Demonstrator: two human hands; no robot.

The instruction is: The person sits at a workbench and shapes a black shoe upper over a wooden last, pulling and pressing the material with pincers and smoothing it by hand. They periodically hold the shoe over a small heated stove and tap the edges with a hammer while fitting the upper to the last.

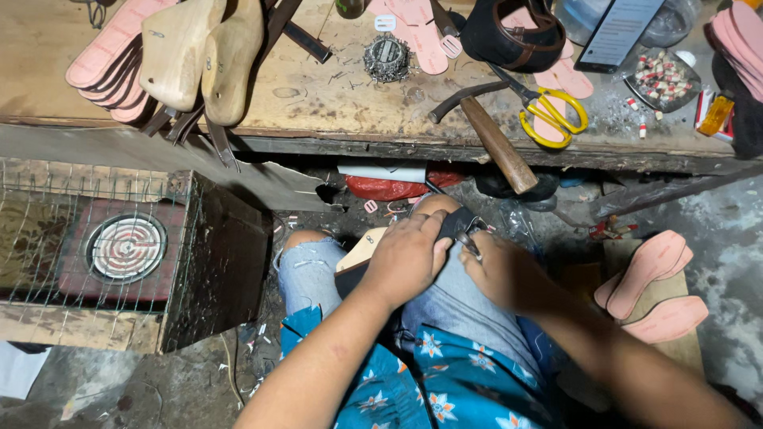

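Looks about midway to me: left hand (409, 258) clamps the shoe last (362, 253) with its dark upper (455, 225) on the lap, right hand (501, 270) closed around a small metal tool (469, 245) at the toe, hammer (493, 139) untouched on the workbench (318, 95).

Dark screen (618, 32) on bench, top right

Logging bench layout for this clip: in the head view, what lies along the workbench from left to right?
Stack of pink insoles → wooden shoe lasts → round wire brush → hammer → yellow-handled scissors → small tray of bits → more pink soles.
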